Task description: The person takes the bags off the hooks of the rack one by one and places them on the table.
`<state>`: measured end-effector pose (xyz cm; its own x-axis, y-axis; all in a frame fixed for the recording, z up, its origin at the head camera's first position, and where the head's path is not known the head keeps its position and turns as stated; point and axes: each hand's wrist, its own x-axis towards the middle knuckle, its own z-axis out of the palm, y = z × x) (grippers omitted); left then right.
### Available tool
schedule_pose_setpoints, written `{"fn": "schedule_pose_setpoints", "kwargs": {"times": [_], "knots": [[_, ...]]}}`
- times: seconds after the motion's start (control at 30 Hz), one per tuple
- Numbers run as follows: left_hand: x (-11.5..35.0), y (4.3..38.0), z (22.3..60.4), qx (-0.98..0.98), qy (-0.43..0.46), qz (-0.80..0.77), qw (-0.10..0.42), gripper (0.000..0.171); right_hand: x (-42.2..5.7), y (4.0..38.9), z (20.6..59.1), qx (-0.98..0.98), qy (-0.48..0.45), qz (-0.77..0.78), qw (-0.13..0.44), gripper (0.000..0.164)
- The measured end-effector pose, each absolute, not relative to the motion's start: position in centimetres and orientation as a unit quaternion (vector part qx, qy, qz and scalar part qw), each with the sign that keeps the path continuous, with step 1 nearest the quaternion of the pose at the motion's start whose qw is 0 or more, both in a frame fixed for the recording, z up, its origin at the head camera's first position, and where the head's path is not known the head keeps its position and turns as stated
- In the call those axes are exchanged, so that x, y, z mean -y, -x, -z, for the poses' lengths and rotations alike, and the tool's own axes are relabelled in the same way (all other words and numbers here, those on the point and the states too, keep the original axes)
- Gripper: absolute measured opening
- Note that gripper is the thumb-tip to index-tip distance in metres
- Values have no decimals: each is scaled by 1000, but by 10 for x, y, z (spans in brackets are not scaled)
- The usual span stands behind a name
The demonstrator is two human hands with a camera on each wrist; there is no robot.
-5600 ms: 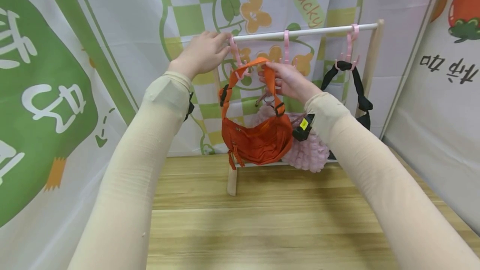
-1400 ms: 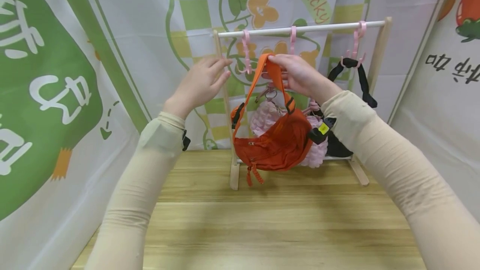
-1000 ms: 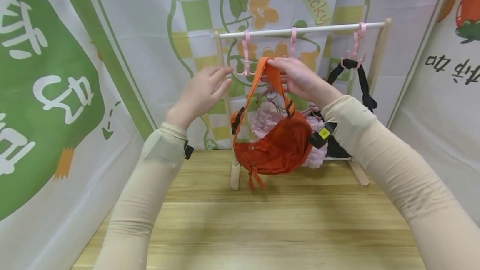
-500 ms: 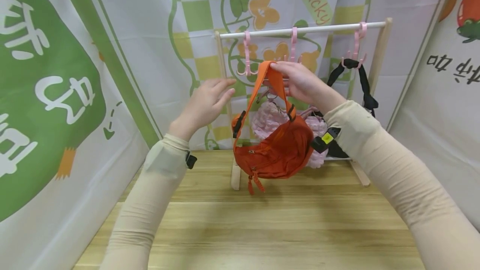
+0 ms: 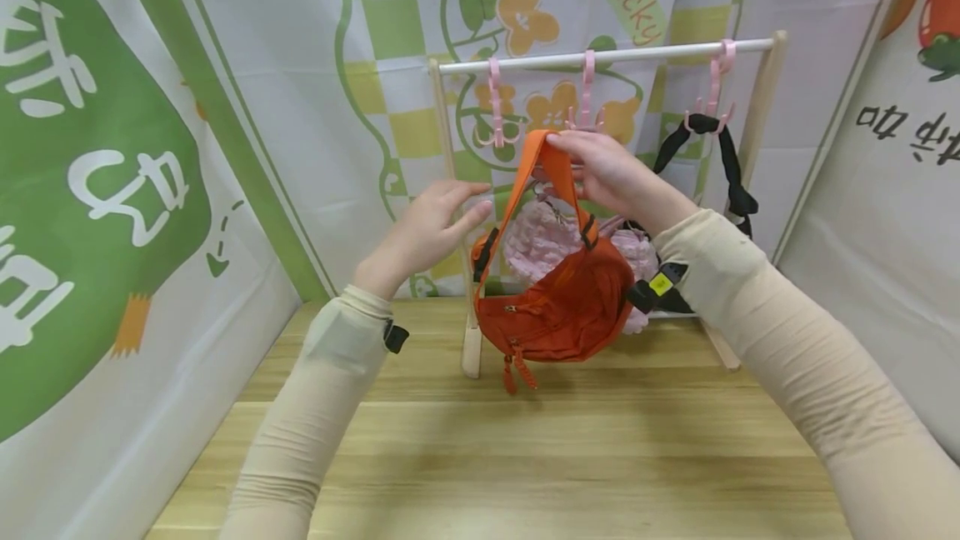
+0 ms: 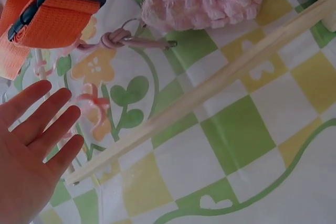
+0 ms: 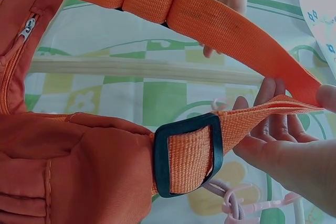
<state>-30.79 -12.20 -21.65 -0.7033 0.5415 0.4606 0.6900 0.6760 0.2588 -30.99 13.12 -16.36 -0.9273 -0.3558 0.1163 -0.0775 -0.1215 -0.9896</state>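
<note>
An orange waist bag (image 5: 558, 302) hangs by its strap from my right hand (image 5: 618, 173), which pinches the strap's top loop between thumb and fingers. The right wrist view shows the strap (image 7: 236, 38) folded over at the thumb, with a black slider buckle (image 7: 187, 155) below. My left hand (image 5: 427, 227) is beside the strap on its left, fingers extended and holding nothing; in the left wrist view its fingers are spread apart from the bag. Behind and above the bag, a pink hook (image 5: 497, 107) with nothing on it hangs from the rack's rail.
The wooden rack (image 5: 767, 107) has a white rail (image 5: 637, 57) with a middle pink hook (image 5: 588, 90) and a right one (image 5: 715, 82) bearing a black strap (image 5: 735, 165). A puffy pink bag (image 5: 543, 240) hangs behind the orange one. Below is a wood-grain tabletop (image 5: 487, 457).
The waist bag has come off the left hook and moved toward me and slightly down in my right hand. My left hand has left the hook's top and lowered.
</note>
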Motion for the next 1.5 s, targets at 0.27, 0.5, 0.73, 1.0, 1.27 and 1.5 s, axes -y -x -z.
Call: {"fn": "schedule_pose_setpoints", "kwargs": {"times": [0.27,0.5,0.73,1.0,1.27,1.5], "knots": [[116,306,230,897,347,234,142,60,-133,312,170,-658,162,729,102,23],[112,305,238,898,345,251,112,61,-132,312,172,-654,169,729,112,24],[108,307,246,890,360,258,112,52,-133,309,174,-648,178,732,114,27],[105,308,255,872,380,289,112,26,-135,307,177,-647,180,732,117,24],[108,307,255,868,356,334,97,22,-141,308,182,-652,185,726,114,37],[114,305,254,855,336,385,92,16,-145,307,187,-641,196,733,116,40]]}}
